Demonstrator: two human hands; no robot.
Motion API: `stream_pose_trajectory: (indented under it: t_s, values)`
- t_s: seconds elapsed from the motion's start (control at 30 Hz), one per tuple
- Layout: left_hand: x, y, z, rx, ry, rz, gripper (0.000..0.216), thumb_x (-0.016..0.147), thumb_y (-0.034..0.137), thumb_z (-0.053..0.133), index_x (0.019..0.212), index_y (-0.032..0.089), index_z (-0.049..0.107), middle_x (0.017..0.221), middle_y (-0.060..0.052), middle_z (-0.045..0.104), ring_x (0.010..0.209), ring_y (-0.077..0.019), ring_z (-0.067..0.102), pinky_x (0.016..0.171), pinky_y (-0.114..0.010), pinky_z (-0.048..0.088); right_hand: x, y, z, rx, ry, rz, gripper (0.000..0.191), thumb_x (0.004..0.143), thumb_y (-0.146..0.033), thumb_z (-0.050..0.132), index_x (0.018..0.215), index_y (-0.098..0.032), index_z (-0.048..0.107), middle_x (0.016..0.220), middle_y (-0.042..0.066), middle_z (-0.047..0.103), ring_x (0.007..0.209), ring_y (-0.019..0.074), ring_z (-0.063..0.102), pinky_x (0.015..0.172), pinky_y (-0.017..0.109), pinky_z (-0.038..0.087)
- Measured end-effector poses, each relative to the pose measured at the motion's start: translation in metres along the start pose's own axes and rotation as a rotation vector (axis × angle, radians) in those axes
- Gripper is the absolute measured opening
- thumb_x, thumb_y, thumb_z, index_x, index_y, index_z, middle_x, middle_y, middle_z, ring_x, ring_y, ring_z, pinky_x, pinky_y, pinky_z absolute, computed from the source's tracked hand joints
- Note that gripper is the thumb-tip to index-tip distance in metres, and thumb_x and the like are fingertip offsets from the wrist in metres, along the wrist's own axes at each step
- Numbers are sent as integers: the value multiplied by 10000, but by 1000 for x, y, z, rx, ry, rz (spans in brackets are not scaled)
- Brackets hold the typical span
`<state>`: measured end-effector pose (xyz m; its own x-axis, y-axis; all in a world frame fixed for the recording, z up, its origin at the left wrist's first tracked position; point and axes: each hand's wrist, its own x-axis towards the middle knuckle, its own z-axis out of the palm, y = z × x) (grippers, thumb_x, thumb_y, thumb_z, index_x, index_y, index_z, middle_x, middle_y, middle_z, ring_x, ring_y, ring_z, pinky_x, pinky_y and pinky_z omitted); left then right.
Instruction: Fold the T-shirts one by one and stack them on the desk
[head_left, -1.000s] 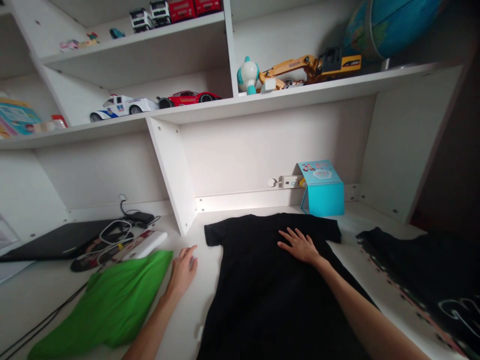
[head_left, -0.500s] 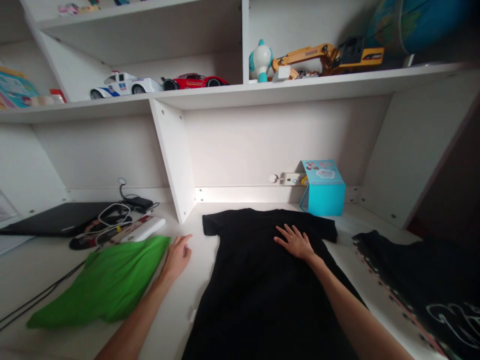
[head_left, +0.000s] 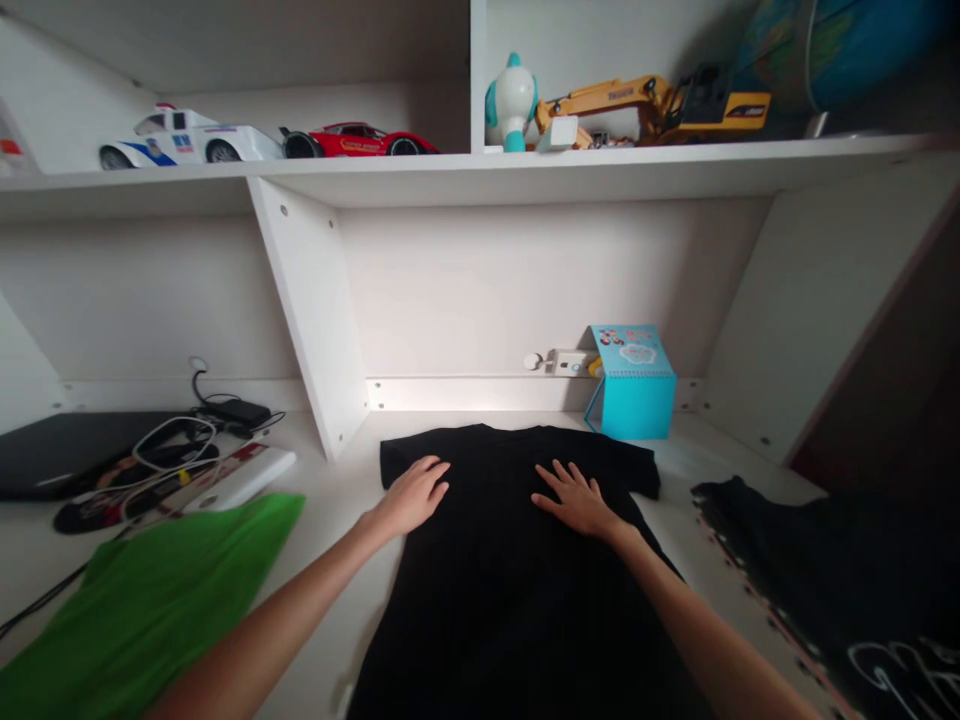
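A black T-shirt (head_left: 510, 590) lies flat on the white desk (head_left: 337, 510), collar toward the back wall. My left hand (head_left: 409, 495) rests flat and open on its left shoulder, near the sleeve. Fingers spread, my right hand (head_left: 577, 500) lies open on the upper right part of the shirt. Neither hand grips anything.
A green garment (head_left: 142, 610) lies at the left. A dark printed cloth (head_left: 840, 570) lies at the right. A turquoise notebook (head_left: 631, 385) stands at the back. A laptop (head_left: 52, 465), cables and a white device (head_left: 240, 478) sit at far left. Toy cars and an excavator (head_left: 652, 100) stand on the shelf.
My left hand has moved right from the bare desk beside the green garment onto the black shirt's left shoulder. My right hand has stayed on the shirt. The view has shifted.
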<state>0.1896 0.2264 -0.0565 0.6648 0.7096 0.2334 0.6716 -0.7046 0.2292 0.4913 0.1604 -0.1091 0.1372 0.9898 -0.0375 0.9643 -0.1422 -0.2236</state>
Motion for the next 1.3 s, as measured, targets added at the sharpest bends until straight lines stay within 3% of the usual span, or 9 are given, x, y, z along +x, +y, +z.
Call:
stream_pose_trajectory:
  t_s: [0.17,0.27,0.47,0.63,0.7,0.8,0.9,1.17,1.3]
  values:
    - [69,-7,36,39,-175,-202,608,876,519,264,1390,196,249,1452,-132,197,1322,-351,123,1003,-561,192,17,23,-21,-23,89,118,569,888,-539,164,1402,-295,179,1453,24,218,1335,229,116,1026,450,205]
    - [82,-28,43,46,-232,-298,689,820,664,204,1401,294,193,1473,-107,106,1308,-419,28,940,-674,111,27,39,-21,-45,126,267,612,876,-535,216,1397,-214,231,1443,120,218,1319,319,139,982,535,222]
    - [91,-70,39,80,-208,-286,684,799,701,184,1388,354,196,1479,-59,101,1314,-408,21,938,-686,60,49,45,-13,-61,69,282,738,788,-690,279,1393,-269,228,1452,105,201,1317,323,142,1002,521,186]
    - [103,-79,43,108,-173,-298,681,799,700,166,1387,358,195,1478,-41,112,1323,-384,38,952,-667,79,55,8,-36,-74,56,210,705,844,-606,273,1403,-182,208,1461,171,104,1316,365,86,987,588,125]
    - [105,-80,44,106,-182,-294,687,798,702,154,1391,356,182,1480,-39,100,1324,-381,31,953,-665,74,37,-23,-40,-72,51,108,700,857,-584,281,1406,-160,191,1467,162,68,1328,330,36,1018,544,106]
    - [104,-79,41,107,-227,-297,717,786,716,146,1396,340,167,1481,-64,73,1321,-389,19,942,-676,59,-16,-74,-29,-4,-38,-186,683,839,-637,262,1408,-274,154,1480,55,69,1341,248,31,1043,453,170]
    - [99,-79,36,134,-242,-273,730,791,712,147,1402,313,164,1480,-96,52,1321,-389,-16,932,-684,43,-71,-106,-14,134,-152,-496,662,842,-631,268,1403,-328,92,1475,41,7,1331,286,-34,1026,568,96]
    - [87,-85,40,102,-233,-273,688,810,680,140,1401,329,152,1482,-57,52,1327,-373,16,951,-665,78,-124,-146,-4,168,-153,-544,737,802,-653,353,1407,-308,114,1450,86,-42,1308,330,-62,1007,616,93]
    - [92,-93,36,75,-293,-251,667,807,683,159,1391,362,163,1481,-39,47,1330,-360,9,955,-662,76,-140,-165,30,91,-14,-635,763,787,-653,393,1407,-286,141,1427,158,147,1290,370,130,951,627,248]
